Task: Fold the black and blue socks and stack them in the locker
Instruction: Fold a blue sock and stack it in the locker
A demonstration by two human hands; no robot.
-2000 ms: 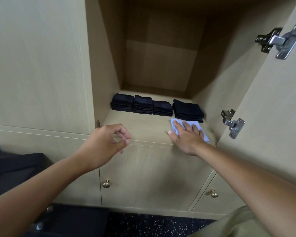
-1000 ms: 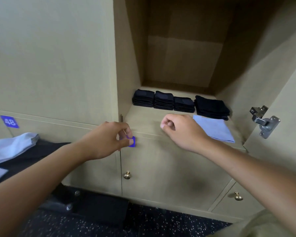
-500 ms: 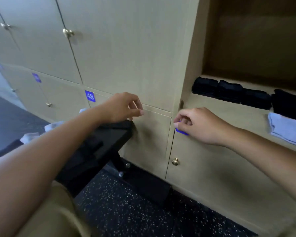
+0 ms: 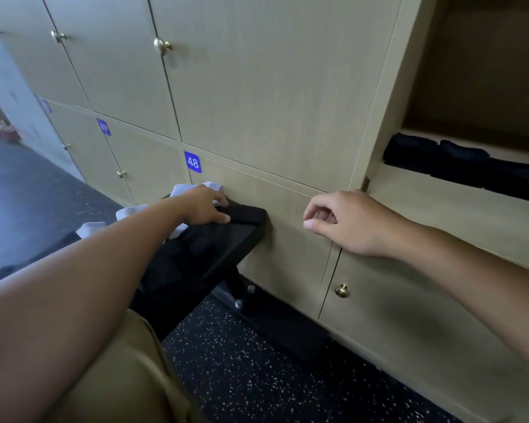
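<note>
- The left hand [image 4: 206, 206] lies with its fingers stretched across a dark sock [image 4: 245, 212] on the black worktop [image 4: 226, 239]. It should pinch one sock only and lift it clear of the pile.
- Pale blue socks [image 4: 193, 188] lie loose just behind that hand; take these one at a time.
- The right hand [image 4: 342, 222] hangs loosely curled, holding nothing, ready to help fold.
- Folded black socks [image 4: 458, 164] already line the open wooden locker's shelf [image 4: 440, 206]; stack new ones squarely beside them.
</note>
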